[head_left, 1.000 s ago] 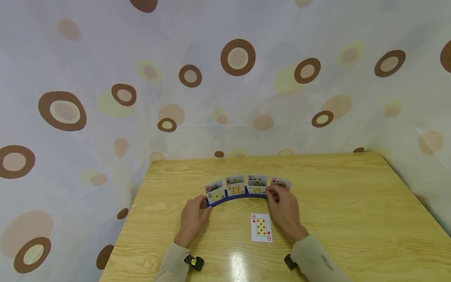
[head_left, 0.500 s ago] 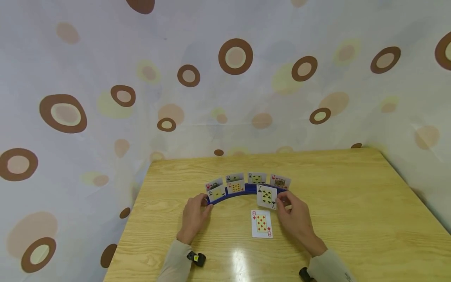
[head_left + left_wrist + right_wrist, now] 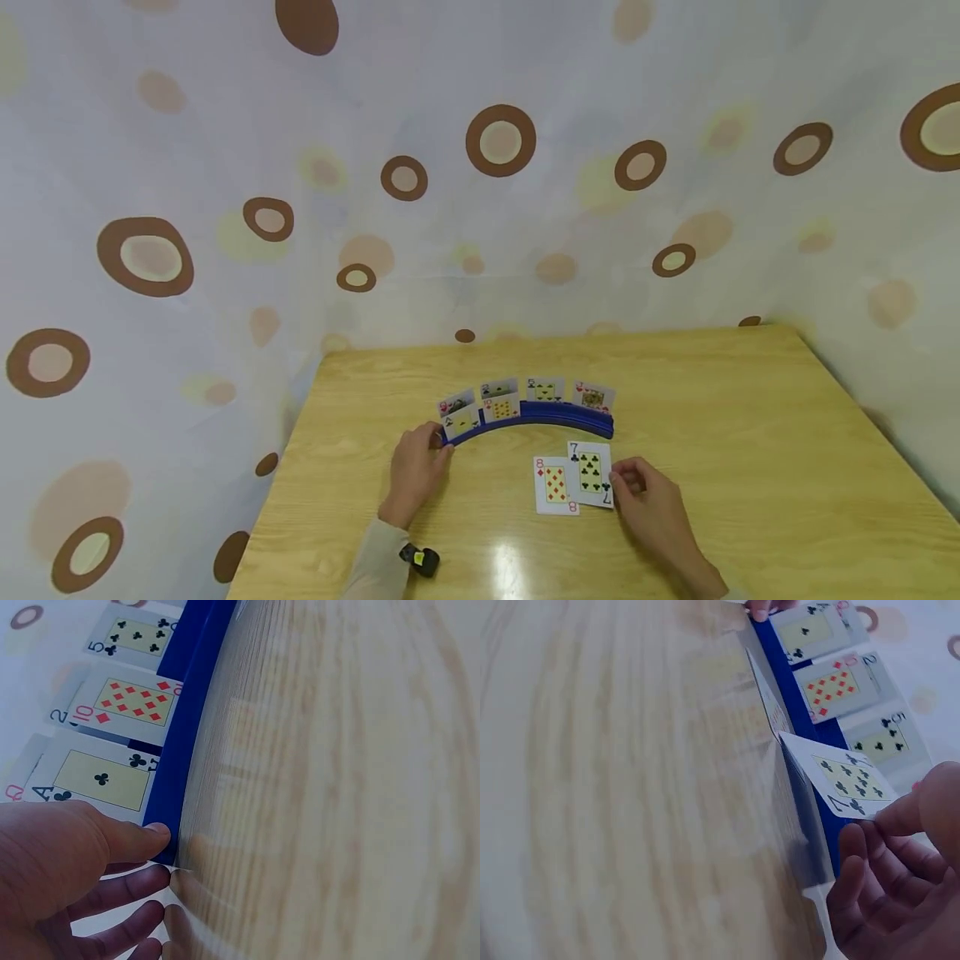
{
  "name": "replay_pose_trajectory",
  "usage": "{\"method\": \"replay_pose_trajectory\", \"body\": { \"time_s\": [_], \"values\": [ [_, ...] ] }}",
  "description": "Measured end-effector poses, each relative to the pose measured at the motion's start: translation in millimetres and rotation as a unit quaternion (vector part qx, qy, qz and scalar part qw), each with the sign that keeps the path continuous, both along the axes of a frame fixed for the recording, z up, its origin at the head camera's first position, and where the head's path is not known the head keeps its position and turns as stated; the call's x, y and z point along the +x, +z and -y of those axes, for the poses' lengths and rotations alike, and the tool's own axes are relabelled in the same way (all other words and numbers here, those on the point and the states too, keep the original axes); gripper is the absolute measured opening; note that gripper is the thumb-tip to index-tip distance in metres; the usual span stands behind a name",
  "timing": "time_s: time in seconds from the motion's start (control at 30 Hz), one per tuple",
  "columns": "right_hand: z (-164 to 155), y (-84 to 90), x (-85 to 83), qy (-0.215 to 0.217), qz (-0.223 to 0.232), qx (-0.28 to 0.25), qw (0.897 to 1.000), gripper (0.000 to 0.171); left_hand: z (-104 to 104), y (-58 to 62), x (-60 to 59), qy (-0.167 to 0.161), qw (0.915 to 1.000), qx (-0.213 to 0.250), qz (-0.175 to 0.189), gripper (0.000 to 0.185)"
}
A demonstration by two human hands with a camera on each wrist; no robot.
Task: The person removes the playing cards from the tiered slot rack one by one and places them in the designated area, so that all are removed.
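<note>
A curved blue card holder (image 3: 558, 413) stands on the table, with playing cards upright in two rows. My left hand (image 3: 415, 468) grips its left end, thumb (image 3: 156, 835) on the front edge and fingers curled by the end. Between the thumb and fingers of my right hand (image 3: 658, 515) is the seven of clubs (image 3: 590, 473), pinched by its right edge and tilted up in the right wrist view. This card overlaps the eight of diamonds (image 3: 552, 485), which lies face up in front of the holder.
In the holder's front row are the ace of clubs (image 3: 461, 423) and the ten of diamonds (image 3: 502, 408). Behind stand the five of clubs (image 3: 545, 389) and a red jack (image 3: 593, 397), among others. A patterned cloth (image 3: 420, 225) hangs beyond the wooden table (image 3: 750, 433).
My right hand has drawn the seven of clubs out of the holder's front row and brought it down toward me, over the eight of diamonds. The left hand keeps its place.
</note>
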State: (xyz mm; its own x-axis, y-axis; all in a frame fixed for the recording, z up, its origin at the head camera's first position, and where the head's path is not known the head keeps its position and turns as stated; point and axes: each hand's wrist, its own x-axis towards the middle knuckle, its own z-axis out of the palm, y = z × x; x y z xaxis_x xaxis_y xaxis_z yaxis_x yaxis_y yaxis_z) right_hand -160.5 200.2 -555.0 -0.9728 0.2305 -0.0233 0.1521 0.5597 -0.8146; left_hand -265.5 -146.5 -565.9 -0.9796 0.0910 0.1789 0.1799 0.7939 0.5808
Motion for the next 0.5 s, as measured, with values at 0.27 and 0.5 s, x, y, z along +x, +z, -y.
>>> {"method": "replay_pose_trajectory", "body": {
  "time_s": [0.27, 0.5],
  "values": [
    [-9.8, -1.7, 1.5, -0.001, 0.057, -0.007, 0.998, 0.020, 4.5, -3.1, 2.2, 0.008, 1.0000, 0.004, -0.001, 0.028],
    [-21.0, 2.8, -6.6, 0.006, 0.058, 0.000, 0.998, 0.019, 0.5, -2.7, -0.3, -0.001, 0.9997, 0.008, -0.024, 0.028]
  ]
}}
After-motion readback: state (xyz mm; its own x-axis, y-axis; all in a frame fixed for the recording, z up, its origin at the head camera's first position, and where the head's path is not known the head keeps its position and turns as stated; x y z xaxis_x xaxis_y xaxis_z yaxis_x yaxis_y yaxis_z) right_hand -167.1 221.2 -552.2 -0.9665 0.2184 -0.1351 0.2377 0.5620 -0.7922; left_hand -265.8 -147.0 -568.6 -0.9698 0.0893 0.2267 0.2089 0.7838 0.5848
